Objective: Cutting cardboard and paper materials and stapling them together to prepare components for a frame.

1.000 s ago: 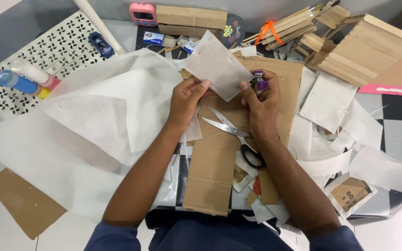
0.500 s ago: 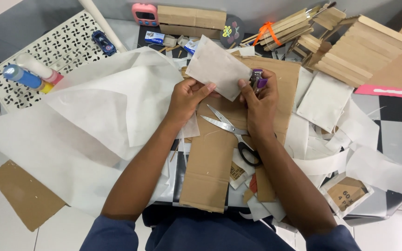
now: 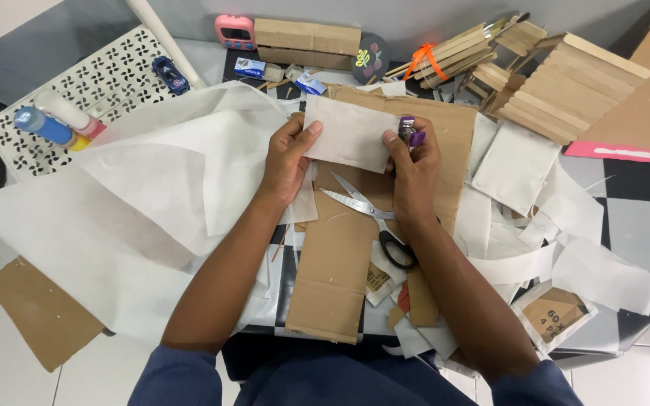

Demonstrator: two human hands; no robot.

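A white rectangular piece of fabric is held up between both hands over a flattened cardboard sheet. My left hand pinches its left edge. My right hand grips its right edge and also holds a small purple lighter upright between thumb and fingers. Black-handled scissors lie open on the cardboard just below the hands.
A big white fabric sheet covers the table's left side. Cut white pieces lie to the right. Wooden stick structures stand at the back right, a cardboard box, pink toy and glue bottles farther off.
The fabric piece has been turned flatter and lowered slightly between the hands. The view has shifted a little; the hands stay above the cardboard.
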